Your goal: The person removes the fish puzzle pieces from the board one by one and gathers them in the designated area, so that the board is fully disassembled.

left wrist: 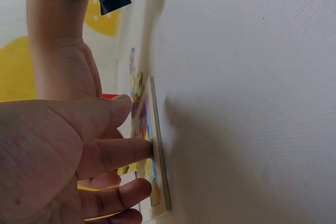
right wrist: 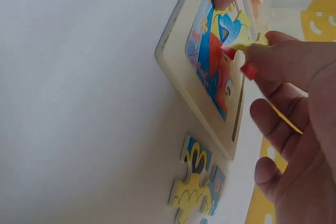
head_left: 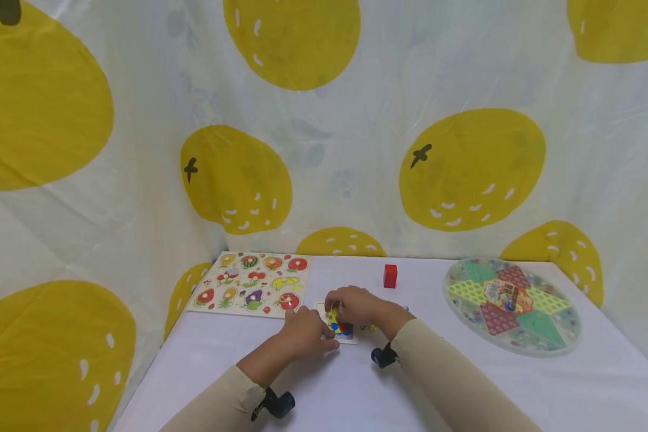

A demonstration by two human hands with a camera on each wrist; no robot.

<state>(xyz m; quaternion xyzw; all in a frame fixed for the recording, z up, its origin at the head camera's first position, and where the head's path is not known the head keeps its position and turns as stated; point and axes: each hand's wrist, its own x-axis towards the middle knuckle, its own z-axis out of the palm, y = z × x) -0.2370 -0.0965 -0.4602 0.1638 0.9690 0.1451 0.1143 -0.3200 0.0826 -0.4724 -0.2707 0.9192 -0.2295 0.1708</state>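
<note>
A small wooden jigsaw board [head_left: 348, 340] with a colorful sea picture lies on the white table in front of me. With its index finger, my left hand [head_left: 304, 333] touches the picture near the near-left edge; its fingers are fairly straight. Above the picture, my right hand [head_left: 356, 306] pinches a yellow and red puzzle piece [right wrist: 242, 39] between thumb and fingers. In the right wrist view the piece is tilted over the red part of the board, and the fingers partly hide it. Several loose puzzle pieces [right wrist: 188, 195] lie right of the board.
A fruit peg puzzle [head_left: 210, 307] lies at the back left, close to my left hand. At the back stands a red block [head_left: 390, 276]. A round game board with a star pattern [head_left: 553, 324] occupies the right side. Fruit-printed cloth [head_left: 351, 180] hangs behind the table.
</note>
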